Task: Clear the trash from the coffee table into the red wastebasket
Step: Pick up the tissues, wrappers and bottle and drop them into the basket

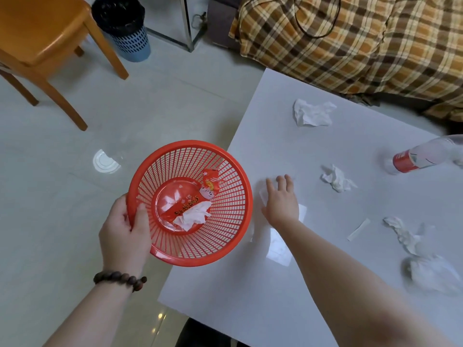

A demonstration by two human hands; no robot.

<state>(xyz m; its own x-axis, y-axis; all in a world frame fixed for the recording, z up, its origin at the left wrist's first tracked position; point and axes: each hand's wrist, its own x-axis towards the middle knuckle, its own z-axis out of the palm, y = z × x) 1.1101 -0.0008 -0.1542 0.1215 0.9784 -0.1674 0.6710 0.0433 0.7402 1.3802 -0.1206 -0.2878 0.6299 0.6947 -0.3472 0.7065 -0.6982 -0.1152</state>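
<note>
My left hand (125,229) grips the rim of the red wastebasket (225,236), held at the left edge of the white coffee table (275,296). Inside it lie a red wrapper (200,194) and a crumpled tissue (193,216). My right hand (281,201) lies flat on the table with fingers spread, over a thin clear or white scrap (263,195) near the table's left edge. Crumpled tissues lie at the far side (312,112), the middle (337,179) and the right (406,234). A clear bottle with a red label (411,160) lies on its side at the right.
A paper strip (358,229) and a crumpled clear wrap (431,271) lie on the table's right part. On the floor sit a white lid (105,162), an orange wooden chair (42,46) and a blue bin with a black liner (125,28). A plaid-covered sofa (363,41) stands behind.
</note>
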